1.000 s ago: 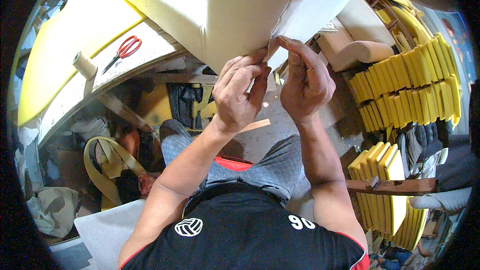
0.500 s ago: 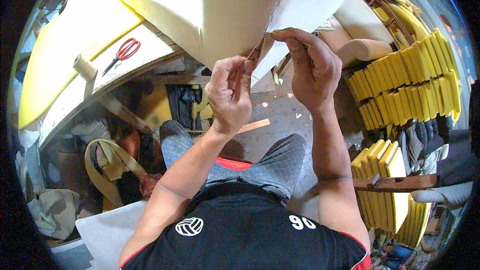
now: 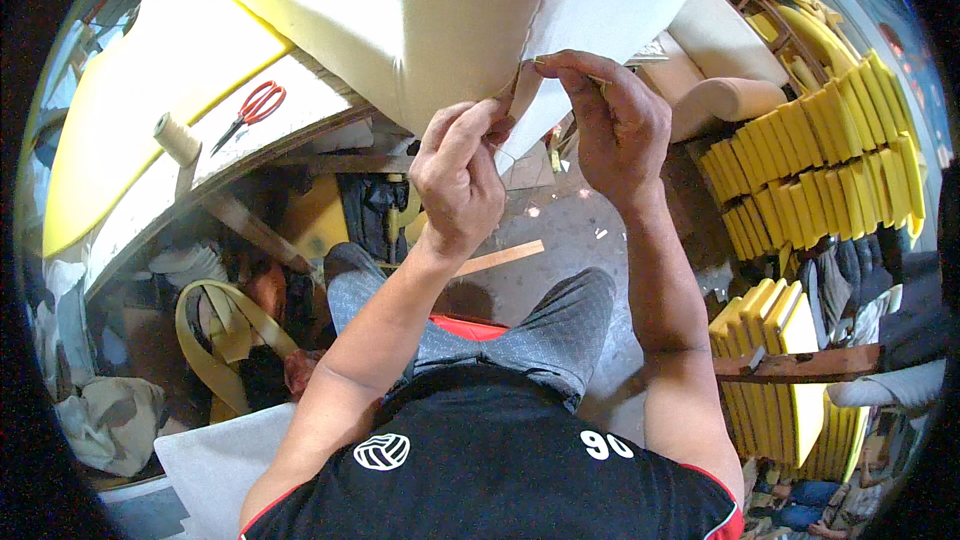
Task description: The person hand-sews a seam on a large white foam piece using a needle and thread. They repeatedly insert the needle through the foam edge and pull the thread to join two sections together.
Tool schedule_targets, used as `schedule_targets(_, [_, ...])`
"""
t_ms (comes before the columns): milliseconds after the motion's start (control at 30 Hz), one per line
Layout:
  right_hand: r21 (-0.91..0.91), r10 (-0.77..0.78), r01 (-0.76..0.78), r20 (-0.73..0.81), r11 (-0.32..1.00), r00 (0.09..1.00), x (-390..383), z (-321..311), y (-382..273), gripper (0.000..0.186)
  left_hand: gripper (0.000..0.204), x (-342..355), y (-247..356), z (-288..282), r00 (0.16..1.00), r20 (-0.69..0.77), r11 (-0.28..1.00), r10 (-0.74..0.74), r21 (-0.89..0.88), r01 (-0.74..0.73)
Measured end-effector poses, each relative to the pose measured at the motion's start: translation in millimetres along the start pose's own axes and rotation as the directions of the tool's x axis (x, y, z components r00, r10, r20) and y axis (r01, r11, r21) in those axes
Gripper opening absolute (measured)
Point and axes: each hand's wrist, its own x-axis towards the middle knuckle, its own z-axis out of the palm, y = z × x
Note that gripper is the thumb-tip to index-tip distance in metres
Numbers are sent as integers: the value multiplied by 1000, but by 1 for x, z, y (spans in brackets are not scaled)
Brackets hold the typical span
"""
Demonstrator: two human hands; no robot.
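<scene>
Large cream upholstery fabric covers a padded piece ahead of me, with a stitched seam running down it to an open lower end. My left hand is closed, its thumb and fingers pinching the fabric edge beside the seam's lower end. Just to the right, my right hand is closed in a pinch on a thin needle close against the seam; fingers hide most of it. A fine loose thread hangs near the left fingertips.
Red-handled scissors and a thread spool rest on the board at left, beside yellow foam. Stacked yellow foam pads stand at right, near a cream cushioned piece. A wooden strip lies below my hands.
My left hand has moved slightly up toward the seam, its fingers now curled closer over the fabric edge. My right hand has shifted a little left and up, still pinching.
</scene>
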Motion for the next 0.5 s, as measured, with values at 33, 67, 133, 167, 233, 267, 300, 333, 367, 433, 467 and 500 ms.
schedule_targets(33, [-15,-33,33,-23,999,999,-2,3,0,14,32,2,-1,-2,998,33,989,58,136,-62])
schedule_targets(67, [-31,-66,65,-45,997,997,-4,7,-1,14,30,0,-2,1,994,1,993,-108,38,108])
schedule_targets(133, [-50,-108,104,-83,993,991,-8,11,0,15,27,3,-3,3,1000,0,986,-12,164,12])
schedule_targets(167, [-51,-117,113,-97,992,988,-10,13,2,15,26,4,-2,5,999,6,974,36,222,-36])
schedule_targets(233, [-48,-129,124,-112,991,985,-11,14,2,16,23,8,6,12,1000,-8,981,-24,190,25])
schedule_targets(267, [-44,-131,127,-112,991,985,-11,14,0,16,21,10,8,13,998,-17,983,-54,176,56])
schedule_targets(300, [-41,-133,130,-112,991,985,-11,15,-1,17,20,10,6,14,998,-25,979,-59,196,63])
schedule_targets(333, [-42,-148,144,-117,989,982,-11,15,-1,17,18,10,2,16,997,-31,975,-66,211,71])
schedule_targets(367, [-44,-163,159,-122,986,979,-11,16,0,18,17,10,0,18,997,-38,971,-73,226,80])
schedule_targets(433, [-53,-192,187,-120,981,974,-11,16,3,19,16,12,4,16,993,-30,976,-115,183,118])
schedule_targets(467, [-62,-206,200,-113,978,972,-11,15,5,20,16,14,6,15,991,-25,977,-135,161,137])
schedule_targets(500, [-70,-220,214,-106,974,970,-12,15,7,20,15,14,6,14,986,-11,976,-165,141,165])
